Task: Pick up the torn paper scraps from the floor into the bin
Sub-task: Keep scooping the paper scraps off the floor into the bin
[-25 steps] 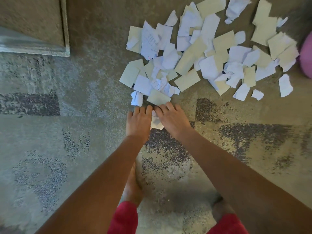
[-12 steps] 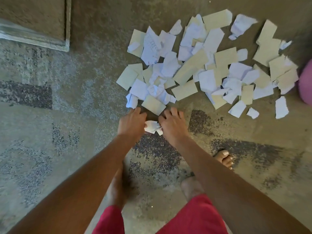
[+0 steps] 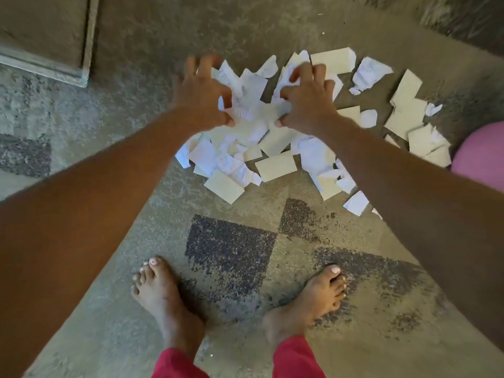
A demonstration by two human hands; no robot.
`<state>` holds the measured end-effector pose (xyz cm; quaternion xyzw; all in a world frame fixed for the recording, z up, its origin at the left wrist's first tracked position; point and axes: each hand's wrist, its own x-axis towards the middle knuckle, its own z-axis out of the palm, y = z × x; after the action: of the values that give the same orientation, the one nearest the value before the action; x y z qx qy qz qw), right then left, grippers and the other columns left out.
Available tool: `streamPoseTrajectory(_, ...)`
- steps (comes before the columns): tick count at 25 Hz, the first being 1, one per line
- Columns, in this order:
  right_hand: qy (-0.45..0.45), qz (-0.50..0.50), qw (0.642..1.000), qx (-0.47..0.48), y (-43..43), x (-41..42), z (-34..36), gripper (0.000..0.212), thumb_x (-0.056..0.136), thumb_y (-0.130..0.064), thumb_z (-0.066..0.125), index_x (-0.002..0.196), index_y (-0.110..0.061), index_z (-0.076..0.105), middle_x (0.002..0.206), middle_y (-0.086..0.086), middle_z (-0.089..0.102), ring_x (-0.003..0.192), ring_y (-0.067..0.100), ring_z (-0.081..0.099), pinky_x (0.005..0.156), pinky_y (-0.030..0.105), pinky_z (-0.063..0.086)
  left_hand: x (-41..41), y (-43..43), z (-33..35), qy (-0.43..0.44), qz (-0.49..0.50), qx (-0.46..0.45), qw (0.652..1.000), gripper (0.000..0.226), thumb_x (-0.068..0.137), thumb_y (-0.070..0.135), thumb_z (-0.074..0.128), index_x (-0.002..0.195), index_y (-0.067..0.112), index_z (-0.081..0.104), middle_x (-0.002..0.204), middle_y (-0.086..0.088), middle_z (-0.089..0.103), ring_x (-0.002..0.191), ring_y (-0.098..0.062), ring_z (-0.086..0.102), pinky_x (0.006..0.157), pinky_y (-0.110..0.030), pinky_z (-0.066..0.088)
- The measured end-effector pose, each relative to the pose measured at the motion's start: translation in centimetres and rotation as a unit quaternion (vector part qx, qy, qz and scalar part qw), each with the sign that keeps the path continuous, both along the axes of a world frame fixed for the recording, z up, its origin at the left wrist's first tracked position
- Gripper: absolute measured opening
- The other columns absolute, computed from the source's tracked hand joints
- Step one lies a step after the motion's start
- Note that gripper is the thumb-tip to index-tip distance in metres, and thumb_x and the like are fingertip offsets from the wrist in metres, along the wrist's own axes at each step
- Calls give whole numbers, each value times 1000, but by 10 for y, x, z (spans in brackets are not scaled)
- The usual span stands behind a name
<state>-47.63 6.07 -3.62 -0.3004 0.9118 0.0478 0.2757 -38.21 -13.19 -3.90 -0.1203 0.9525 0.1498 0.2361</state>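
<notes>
1. Left hand (image 3: pixel 201 94) and right hand (image 3: pixel 308 102) have moved forward from the near edge of the scraps (image 3: pixel 275 166) onto their middle.
2. Each grip is curled, thumb and fingers clamped on bunched scraps between the hands.
3. Remaining scraps lie heaped on the floor (image 3: pixel 169 214), ahead of two bare feet (image 3: pixel 163 293).
4. Pink object (image 3: pixel 480 156) sits just beside the far-right scraps.

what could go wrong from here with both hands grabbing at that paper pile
1. The bunch of scraps seems only loosely pinched between the left hand and the right hand; loose pieces may slip out through the gap on the lift.
2. The outlying scraps lie apart from the grab and could be missed.
3. No bin is plainly visible, only a pink object I cannot identify, so a carry may shed paper.
</notes>
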Motion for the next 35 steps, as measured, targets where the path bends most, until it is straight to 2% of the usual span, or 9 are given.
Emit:
streamPoseTrajectory(3,5,91,994,67,-16,-28,-10,95,61,-41,85,135,-7,36,143,21,25,137,41,20,103,62,28,-31,-5,-24,-49,-69,-25,996,55,60,44,86,99,13,67,157,-7,14,140,-43,14,106,-64,28)
streamPoseTrajectory(5,-29,87,992,89,-20,-42,-13,120,53,-39,89,145,-13,17,152,22,11,143,44,6,103,72,23,-41,-4,-37,-54,-127,-70,988,94,54,51,87,122,2,45,151,-16,20,134,-50,22,102,-65,32)
streamPoseTrajectory(7,-61,69,991,96,-19,-47,-17,135,44,-43,92,148,-25,7,157,18,-2,144,44,-6,104,73,24,-39,-1,-43,-17,-152,-86,984,110,48,54,88,126,5,27,140,-25,29,125,-53,30,97,-65,36)
streamPoseTrajectory(9,-83,66,990,94,-16,-43,-23,141,39,-52,90,147,-33,3,158,16,-9,143,46,-12,105,69,27,-33,0,-41,0,-142,-73,987,113,48,52,89,128,8,22,138,-28,29,125,-51,30,97,-64,36)
streamPoseTrajectory(14,-111,56,989,80,-2,-5,-20,134,33,-59,87,141,-37,11,153,12,-2,140,42,-5,99,72,32,-6,20,-21,-84,-82,-40,992,124,55,52,86,147,13,13,148,-24,16,136,-43,18,104,-59,29)
streamPoseTrajectory(18,-88,60,991,87,11,41,-13,123,43,-46,90,141,-32,16,151,13,6,141,39,4,92,73,35,21,42,-17,-84,-64,-45,993,109,56,49,86,139,15,24,140,-19,26,129,-38,28,98,-50,37)
streamPoseTrajectory(26,-13,84,993,76,31,85,-18,91,61,-30,83,134,-24,29,141,14,26,130,36,26,84,56,47,57,81,-16,-56,-90,-82,991,50,78,24,71,124,24,50,135,-14,39,127,-36,34,94,-55,39)
streamPoseTrajectory(29,-33,49,996,61,44,91,-13,74,70,-24,77,132,-21,36,141,15,28,132,36,25,87,57,45,58,81,-13,-70,-86,-77,991,40,82,19,68,121,25,58,129,-10,51,128,-33,39,99,-59,36)
streamPoseTrajectory(35,-67,-25,997,-9,68,98,15,61,73,-7,70,129,-19,46,138,14,35,130,35,28,84,54,48,70,78,8,-45,-25,-19,998,29,84,9,65,108,25,64,109,-6,62,111,-30,52,93,-48,39)
